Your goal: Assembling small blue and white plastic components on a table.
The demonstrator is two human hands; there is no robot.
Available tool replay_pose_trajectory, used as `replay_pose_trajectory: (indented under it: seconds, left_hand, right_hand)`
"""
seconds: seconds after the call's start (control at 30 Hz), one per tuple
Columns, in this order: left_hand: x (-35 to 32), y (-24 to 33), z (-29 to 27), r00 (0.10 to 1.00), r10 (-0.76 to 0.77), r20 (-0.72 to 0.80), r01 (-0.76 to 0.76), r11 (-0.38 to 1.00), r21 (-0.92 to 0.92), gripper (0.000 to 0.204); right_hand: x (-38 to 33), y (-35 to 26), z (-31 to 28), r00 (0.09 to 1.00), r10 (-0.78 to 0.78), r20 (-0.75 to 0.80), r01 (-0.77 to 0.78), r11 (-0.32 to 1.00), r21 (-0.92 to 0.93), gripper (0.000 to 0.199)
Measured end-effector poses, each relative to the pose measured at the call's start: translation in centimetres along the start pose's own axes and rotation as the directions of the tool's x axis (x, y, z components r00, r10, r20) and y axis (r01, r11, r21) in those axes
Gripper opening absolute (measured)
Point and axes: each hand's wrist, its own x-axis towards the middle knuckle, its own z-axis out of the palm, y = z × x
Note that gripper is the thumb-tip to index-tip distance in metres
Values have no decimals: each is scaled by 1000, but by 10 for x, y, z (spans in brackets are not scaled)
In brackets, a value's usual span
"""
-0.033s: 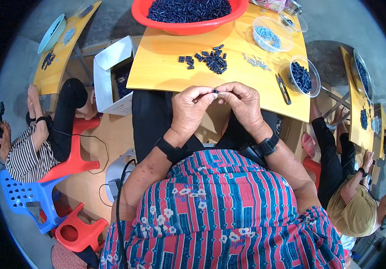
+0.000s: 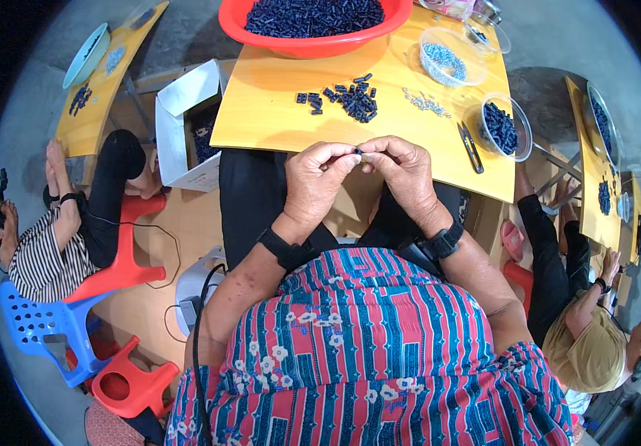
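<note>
Just off the table's near edge, my left hand (image 2: 317, 177) and my right hand (image 2: 401, 172) meet fingertip to fingertip. Both are closed in a pinch on one small dark blue plastic piece (image 2: 358, 152), mostly covered by the fingers. Whether a tiny metal part is also in the pinch cannot be made out. Beyond my hands lies a loose pile of dark blue plastic pieces (image 2: 358, 102), with a few set apart on its left. Small silvery metal parts (image 2: 426, 102) are scattered to its right. Black-handled thread snips (image 2: 471, 147) rest near the right edge.
A red basin (image 2: 313, 49) full of dark pieces stands at the far edge. On the right are a clear tub of dark pieces (image 2: 500, 128) and a clear bowl of metal parts (image 2: 443, 63). An open white carton (image 2: 179, 141) stands left of the table. People sit at tables on both sides.
</note>
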Motion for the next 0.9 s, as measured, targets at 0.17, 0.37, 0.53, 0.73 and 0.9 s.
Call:
replay_pose_trajectory:
  seconds: [0.17, 0.37, 0.53, 0.73, 0.9]
  left_hand:
    - [0, -2, 0, 1000, 19, 3, -19, 1000, 12, 14]
    - [1, 2, 0, 994, -24, 110, 35, 994, -106, 14]
    - [-1, 0, -2, 984, -61, 168, 88, 983, -161, 14]
    - [-1, -10, -4, 960, -111, 257, 189, 935, -300, 19]
    - [-1, -12, -4, 950, -122, 288, 218, 919, -328, 20]
  right_hand:
    - [0, 1, -1, 1000, 6, 7, -6, 1000, 11, 10]
    - [1, 1, -5, 998, 21, 58, -28, 992, 122, 17]
    - [0, -3, -8, 990, 68, 121, -78, 993, 84, 23]
    - [1, -7, -10, 987, 51, 154, -45, 998, -41, 22]
    - [2, -4, -12, 985, 41, 165, -38, 999, -23, 20]
